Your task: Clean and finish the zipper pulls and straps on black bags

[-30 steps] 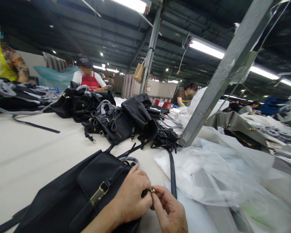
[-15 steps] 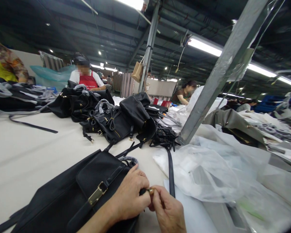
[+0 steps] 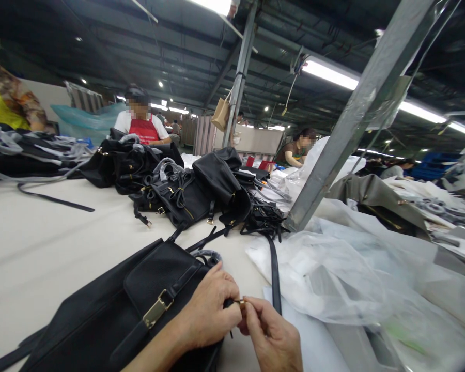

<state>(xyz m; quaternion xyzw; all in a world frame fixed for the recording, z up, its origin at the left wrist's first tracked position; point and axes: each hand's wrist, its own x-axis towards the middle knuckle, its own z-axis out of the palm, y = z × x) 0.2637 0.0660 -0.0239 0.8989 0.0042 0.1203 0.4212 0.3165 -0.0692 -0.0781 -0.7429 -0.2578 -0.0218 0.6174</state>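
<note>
A black backpack (image 3: 96,294) with a flap and a gold buckle (image 3: 157,310) lies on the pale table before me. My left hand (image 3: 211,307) rests over its right edge, fingers closed around a black strap end (image 3: 228,303). Close against it, my right hand (image 3: 273,333) pinches a small gold-coloured metal piece (image 3: 242,304) between thumb and forefinger. The metal piece meets the strap end; how they join is hidden by the fingers. Behind my left hand shows the bag's plastic-wrapped handle (image 3: 211,254).
Several black bags (image 3: 182,194) are heaped farther back. A slanting metal post (image 3: 333,150) stands at the right, beside clear plastic bags (image 3: 313,279) and a grey-brown bag (image 3: 375,201). A black strap (image 3: 275,274) runs near my right hand. A co-worker in a red apron (image 3: 144,129) sits opposite.
The whole view shifts slightly. My right hand has moved a little rightward and turned, still pinching the gold piece; my left hand keeps its grip. The backpack stays put.
</note>
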